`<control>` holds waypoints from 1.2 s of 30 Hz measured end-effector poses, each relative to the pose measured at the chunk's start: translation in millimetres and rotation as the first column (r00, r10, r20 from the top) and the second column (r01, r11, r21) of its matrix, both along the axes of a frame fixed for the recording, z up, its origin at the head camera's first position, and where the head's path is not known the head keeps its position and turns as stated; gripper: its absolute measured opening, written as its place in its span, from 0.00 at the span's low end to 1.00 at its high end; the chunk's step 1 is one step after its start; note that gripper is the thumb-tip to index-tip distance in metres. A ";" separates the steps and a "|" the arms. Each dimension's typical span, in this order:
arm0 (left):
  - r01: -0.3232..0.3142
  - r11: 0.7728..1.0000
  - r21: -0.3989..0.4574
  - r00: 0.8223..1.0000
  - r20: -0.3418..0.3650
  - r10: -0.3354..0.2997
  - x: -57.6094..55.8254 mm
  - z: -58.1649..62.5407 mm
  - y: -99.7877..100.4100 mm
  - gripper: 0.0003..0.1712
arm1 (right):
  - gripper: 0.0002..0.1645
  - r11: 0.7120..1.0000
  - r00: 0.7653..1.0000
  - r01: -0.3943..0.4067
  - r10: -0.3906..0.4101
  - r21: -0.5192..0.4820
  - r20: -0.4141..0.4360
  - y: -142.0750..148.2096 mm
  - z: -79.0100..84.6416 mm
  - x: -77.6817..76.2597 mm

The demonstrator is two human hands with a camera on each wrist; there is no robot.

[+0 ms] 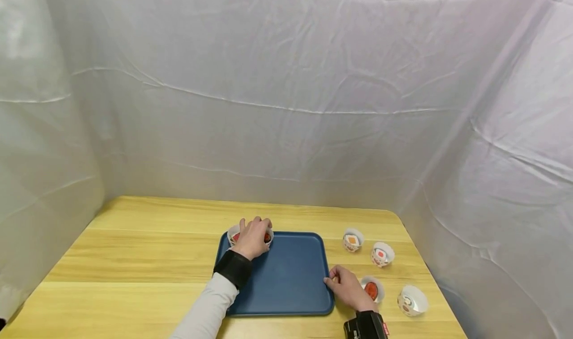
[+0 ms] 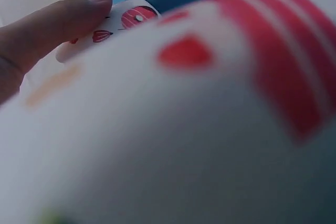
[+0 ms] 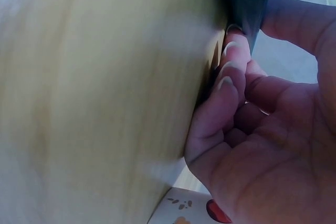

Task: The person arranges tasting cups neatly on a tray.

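Fingers of the right hand [image 1: 349, 287] pinch the right rim of a dark blue rectangular tray [image 1: 291, 274] that lies on a pale wooden table [image 1: 156, 254]. At the tray's far left corner, the left hand [image 1: 252, 238] bends over two white printed paper cups, a left cup [image 1: 232, 234] and a right cup [image 1: 270, 233]; whether its fingers grasp either one or have released it cannot be told. The step appears to be setting cups on the tray, and the right-hand grip suits it, since a loose tray could slide. Each base is best settled flat inside the raised rim, the paper wall held lightly so it does not buckle, and the fingers lifted straight up, clear of the neighbouring cup. On the table's right side stand an orange-topped cup [image 1: 352, 241], a pink-centred cup [image 1: 381, 256], a red-filled cup [image 1: 372, 290] and a pale-filled cup [image 1: 413, 300]; the red-filled one sits just beside the right hand, so careful elbow-led movement would avoid knocking it.
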State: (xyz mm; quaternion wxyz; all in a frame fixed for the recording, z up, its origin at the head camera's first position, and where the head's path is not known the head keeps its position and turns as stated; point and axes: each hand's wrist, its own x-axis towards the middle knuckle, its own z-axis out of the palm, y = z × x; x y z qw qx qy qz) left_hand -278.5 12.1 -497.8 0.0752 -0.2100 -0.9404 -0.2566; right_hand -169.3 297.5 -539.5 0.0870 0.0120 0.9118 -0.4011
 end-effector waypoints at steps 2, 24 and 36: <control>-0.008 1.000 -0.005 1.000 0.001 0.008 -0.4 -1.2 0.5 0.28 | 0.11 1.000 1.000 -0.001 0.001 -0.005 0.004 0.2 0.1 0.0; -0.044 0.998 -0.033 0.996 -0.077 0.042 21.3 21.1 -32.8 0.40 | 0.11 1.000 1.000 0.015 -0.015 0.011 0.017 -1.7 5.0 3.2; -0.080 0.996 0.030 0.997 0.013 0.080 39.7 26.2 -75.7 0.43 | 0.11 0.999 0.998 0.033 -0.034 0.018 0.049 -2.1 3.7 0.7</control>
